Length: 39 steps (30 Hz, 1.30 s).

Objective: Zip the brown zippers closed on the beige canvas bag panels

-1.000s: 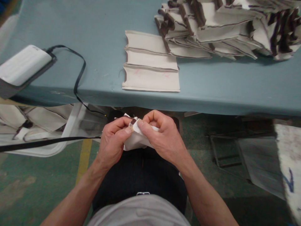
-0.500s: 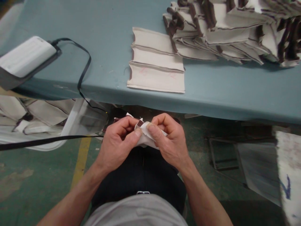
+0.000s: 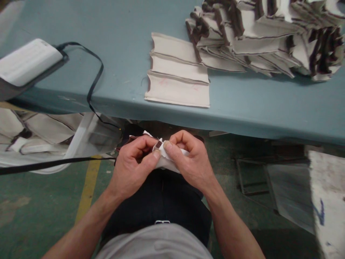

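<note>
Above my lap, my left hand [image 3: 134,162] and my right hand [image 3: 188,158] both pinch a white fabric piece [image 3: 170,164] with a dark brown part at its edge. My left thumb and fingers grip the brown end, while my right thumb presses on the white cloth close beside it. Part of the piece is hidden behind the fingers. Beyond my hands, several flat cream fabric pieces [image 3: 178,88] with dark edges lie overlapping near the table's front edge. The lowest one carries faint red marks.
A large heap of similar fabric pieces [image 3: 258,39] covers the back right of the blue-green table [image 3: 121,21]. At left are a white device [image 3: 29,61] with a black cable [image 3: 98,75] and a white bin [image 3: 78,140] of pieces. A white board [image 3: 329,194] stands at lower right.
Both hands still pinch the fabric piece. My right thumb has shifted slightly left, closer to the left thumb. The whole view has moved a little.
</note>
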{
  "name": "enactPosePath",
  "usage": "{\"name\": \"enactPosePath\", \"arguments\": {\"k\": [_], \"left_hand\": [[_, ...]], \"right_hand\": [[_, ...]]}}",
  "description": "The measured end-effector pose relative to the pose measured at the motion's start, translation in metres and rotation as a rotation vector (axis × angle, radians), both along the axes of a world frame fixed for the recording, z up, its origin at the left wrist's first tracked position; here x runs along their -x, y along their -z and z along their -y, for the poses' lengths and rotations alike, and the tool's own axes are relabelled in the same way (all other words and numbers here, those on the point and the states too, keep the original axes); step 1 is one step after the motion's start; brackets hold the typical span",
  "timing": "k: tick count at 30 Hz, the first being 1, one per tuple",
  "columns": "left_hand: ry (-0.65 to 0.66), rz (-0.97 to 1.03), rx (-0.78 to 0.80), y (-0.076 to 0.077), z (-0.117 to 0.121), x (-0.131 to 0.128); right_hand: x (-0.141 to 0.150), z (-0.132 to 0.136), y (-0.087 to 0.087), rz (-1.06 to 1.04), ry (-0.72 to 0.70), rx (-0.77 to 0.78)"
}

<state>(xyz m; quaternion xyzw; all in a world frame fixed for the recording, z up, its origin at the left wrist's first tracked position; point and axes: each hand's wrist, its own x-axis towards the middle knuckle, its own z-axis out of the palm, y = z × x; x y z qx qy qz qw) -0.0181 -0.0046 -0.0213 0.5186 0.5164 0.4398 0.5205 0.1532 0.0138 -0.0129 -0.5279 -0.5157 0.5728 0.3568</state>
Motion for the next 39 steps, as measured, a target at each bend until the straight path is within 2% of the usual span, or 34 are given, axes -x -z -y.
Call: {"name": "enactPosePath", "arguments": {"k": [10, 15, 19, 25, 30, 35, 37, 39], "left_hand": [[-0.06, -0.179, -0.09, 0.0, -0.001, -0.004], [-0.119, -0.306, -0.161, -0.004, -0.001, -0.011], [-0.181, -0.361, -0.172, -0.003, 0.0, -0.02], [-0.361, -0.265, -0.165, 0.007, 0.001, -0.028], [-0.318, -0.224, -0.08, 0.006, 0.002, -0.025], [-0.318, -0.163, -0.185, 0.006, 0.003, -0.033], [-0.273, -0.114, -0.171, 0.005, 0.001, -0.033], [-0.171, -0.042, -0.096, 0.0, -0.004, -0.03]], "right_hand": [[0.007, -0.005, -0.001, 0.028, -0.028, 0.112], [0.01, -0.006, 0.006, -0.048, -0.093, 0.183], [0.021, 0.001, 0.013, -0.029, -0.091, 0.108], [0.042, 0.018, 0.018, 0.028, 0.073, 0.0], [0.047, 0.021, 0.024, -0.042, 0.115, -0.034], [0.046, 0.013, 0.029, -0.072, 0.157, -0.059], [0.041, 0.008, 0.028, -0.071, 0.152, -0.056], [0.031, 0.003, 0.026, -0.089, 0.099, -0.042]]}}
